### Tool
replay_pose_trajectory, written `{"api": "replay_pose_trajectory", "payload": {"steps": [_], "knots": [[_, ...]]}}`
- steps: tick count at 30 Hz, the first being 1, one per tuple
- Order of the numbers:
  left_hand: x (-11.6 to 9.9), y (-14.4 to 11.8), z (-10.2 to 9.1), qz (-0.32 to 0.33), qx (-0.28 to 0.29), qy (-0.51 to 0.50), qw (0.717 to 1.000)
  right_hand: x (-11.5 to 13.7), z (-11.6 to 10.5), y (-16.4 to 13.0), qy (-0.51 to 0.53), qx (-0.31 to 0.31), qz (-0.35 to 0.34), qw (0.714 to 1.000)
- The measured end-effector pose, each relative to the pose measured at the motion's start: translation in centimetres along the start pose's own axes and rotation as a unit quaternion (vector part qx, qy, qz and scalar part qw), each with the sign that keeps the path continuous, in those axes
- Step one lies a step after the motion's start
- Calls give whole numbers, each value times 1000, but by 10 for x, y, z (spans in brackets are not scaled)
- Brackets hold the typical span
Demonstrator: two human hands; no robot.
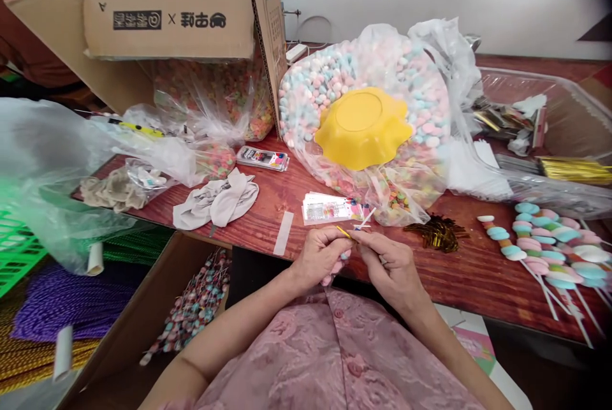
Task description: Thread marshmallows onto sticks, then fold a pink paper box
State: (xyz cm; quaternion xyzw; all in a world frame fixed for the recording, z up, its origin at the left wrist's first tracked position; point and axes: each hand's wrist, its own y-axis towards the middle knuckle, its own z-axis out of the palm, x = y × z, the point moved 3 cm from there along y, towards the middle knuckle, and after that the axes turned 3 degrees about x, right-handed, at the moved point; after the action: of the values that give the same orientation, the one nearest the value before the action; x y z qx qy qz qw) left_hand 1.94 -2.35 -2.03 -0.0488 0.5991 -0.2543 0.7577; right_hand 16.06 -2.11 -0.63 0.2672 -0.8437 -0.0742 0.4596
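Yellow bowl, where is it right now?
In the head view the yellow bowl sits upside down, centre of the table, on top of the big clear bag of pastel candies, right of the cardboard box.

We were in a small candy-packing workshop: beyond the grip a huge plastic sack of pastel sweets [421, 110] slumped on the tabletop [268, 206], finished candy skewers [540, 244] lay to its right, and a cardboard carton [176, 18] stood behind.

Candy skewer [335, 270] mostly hidden inside the left hand [319, 258], gold twist tie [344, 231] too small to read, perhaps wire, skewer pile [549, 247] cut off by right edge
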Motion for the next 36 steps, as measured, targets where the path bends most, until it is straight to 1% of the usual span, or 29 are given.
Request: {"api": "replay_pose_trajectory", "payload": {"steps": [3,10,12,14,16,17,19,20,22,23,24,25,26,27,28,29,30,31,32,33,34,35,36], "knots": [[4,-1,-3,2,-1,7,1000,-4,0,-3,-3,5,27,1000],[10,3,0,7,9,5,1000,-5,-1,-9,-22,-3,40,999],[9,4,-1,9,11,-6,1000,-4,-1,-14,-15,-23,40,999],[9,5,-2,6,9,-15,1000,-3,-2,-20,3,-65,58,996],[9,4,-3,7,4,-13,1000,-4,-2,-24,34,-99,104,989],[8,4,-3,14,5,-7,1000,-5,-1,-25,59,-100,133,984],[4,4,-1,46,9,16,999,-10,3,-24,130,-77,195,969],[1,4,0,74,10,35,997,-13,5,-23,174,-59,224,957],[-7,3,2,136,20,86,987,-22,8,-19,266,-19,268,926],[-11,3,2,154,30,108,982,-26,8,-18,309,7,281,909],[-14,2,3,151,48,119,980,-30,8,-16,346,42,288,892],[-15,2,3,120,75,115,983,-32,7,-15,373,82,288,878],[-14,2,3,67,107,98,987,-34,5,-14,384,126,280,871],[-13,2,2,4,137,72,988,-33,2,-12,372,167,260,875],[-11,1,2,-57,161,43,984,-30,-3,-11,333,198,224,894],[-10,-1,1,-109,179,18,978,-25,-9,-9,271,214,166,924],[-9,-2,1,-146,195,-3,970,-18,-16,-7,189,213,89,954],[-7,-3,0,-169,206,-21,964,-8,-22,-5,100,200,-3,975],[-6,-4,0,-185,220,-34,957,3,-28,-5,18,178,-98,979],[-4,-4,1,-201,239,-42,949,14,-32,-6,-47,159,-183,969],[-2,-5,2,-218,261,-44,939,23,-35,-7,-90,149,-255,951],[1,-6,3,-235,283,-40,929,30,-37,-8,-114,154,-310,931],[3,-6,3,-250,304,-32,919,36,-38,-8,-125,169,-348,914]]}}
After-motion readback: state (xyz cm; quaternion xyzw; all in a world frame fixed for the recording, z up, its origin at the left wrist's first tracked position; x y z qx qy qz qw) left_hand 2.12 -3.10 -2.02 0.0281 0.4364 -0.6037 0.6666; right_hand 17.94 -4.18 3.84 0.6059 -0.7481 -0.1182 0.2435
